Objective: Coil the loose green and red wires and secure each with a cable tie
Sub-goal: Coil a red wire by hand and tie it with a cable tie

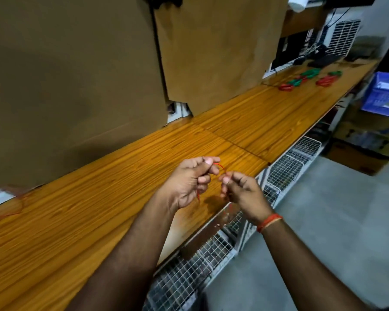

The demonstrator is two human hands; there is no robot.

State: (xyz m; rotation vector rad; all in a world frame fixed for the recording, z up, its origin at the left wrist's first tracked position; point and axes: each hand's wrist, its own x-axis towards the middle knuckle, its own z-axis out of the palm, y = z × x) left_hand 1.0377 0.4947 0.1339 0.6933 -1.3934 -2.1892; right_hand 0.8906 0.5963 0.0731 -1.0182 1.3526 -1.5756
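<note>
red wire (220, 165), thin, arched in a short loop between both hands above the front part of the wooden bench (121, 176). pinched at one end by the left hand (190, 181), thumb against curled fingers, with a strand trailing down past the palm. pinched at the other end by the right hand (241, 190), thumb and forefinger closed on it, remaining fingers curled in. no full coil visible in either fist; too little of the strand showing to count turns. more thin red strand lying loose and faint at the far left of the bench (11, 209), possibly the same wire running on, though not traceable to the hands.

well apart, at the far right end of the bench, several finished-looking coils: red coils (326, 81) and green coils (310, 73) laid in a loose cluster. too blurred to tell whether ties sit on them. judged from that: a good share of the batch already wound, this red piece only at the start of its winding. left to do, as a guess: winding the loop round, gathering the trailing length, then tying. no cable tie visible near the hands or on the bench close by. cardboard sheets (76, 75) propped behind the bench, wire mesh baskets (296, 162) below its edge.
</note>
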